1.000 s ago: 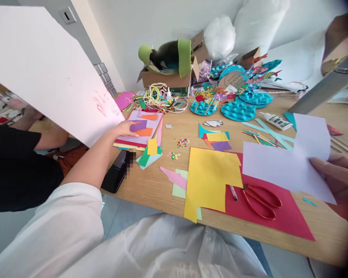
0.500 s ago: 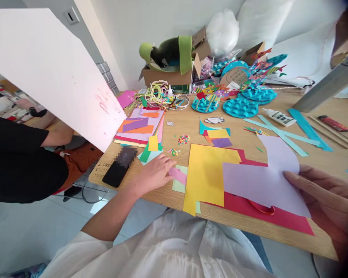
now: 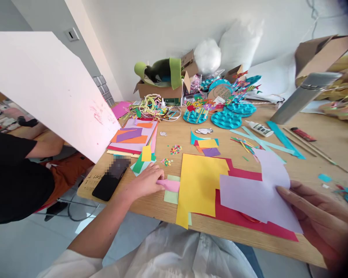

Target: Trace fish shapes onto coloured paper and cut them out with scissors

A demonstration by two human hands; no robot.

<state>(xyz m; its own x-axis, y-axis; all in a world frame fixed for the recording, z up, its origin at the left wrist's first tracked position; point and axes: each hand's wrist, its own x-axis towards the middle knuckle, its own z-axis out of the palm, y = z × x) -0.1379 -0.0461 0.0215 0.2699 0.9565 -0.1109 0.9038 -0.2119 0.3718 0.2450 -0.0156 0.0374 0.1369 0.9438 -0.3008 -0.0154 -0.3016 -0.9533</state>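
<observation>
My left hand (image 3: 148, 180) is closed at the table's front left, fingertips pinching the end of a small pink paper strip (image 3: 171, 185). That end is slightly raised, and the strip crosses a pale green paper piece (image 3: 171, 197). With my right hand (image 3: 316, 208) I grip a lavender paper sheet (image 3: 246, 197) by its right edge, thumb on top. One corner of the sheet is cut away. Beneath it lie a yellow sheet (image 3: 198, 185) and a red sheet (image 3: 246, 174). Part of a red-handled item (image 3: 251, 218) shows under the lavender sheet; most of it is hidden.
A phone (image 3: 110, 183) lies left of my left arm. Paper dots (image 3: 175, 149), coloured scraps (image 3: 207, 144) and a glue bottle (image 3: 259, 129) are spread beyond. Blue craft bases (image 3: 226, 120) stand at the back. A large white board (image 3: 52, 85) leans at left, beside a seated person (image 3: 17, 166).
My left fingers have closed on the pink strip and its end has lifted a little. My right hand keeps hold of the lavender sheet. The camera view has tilted and shifted.
</observation>
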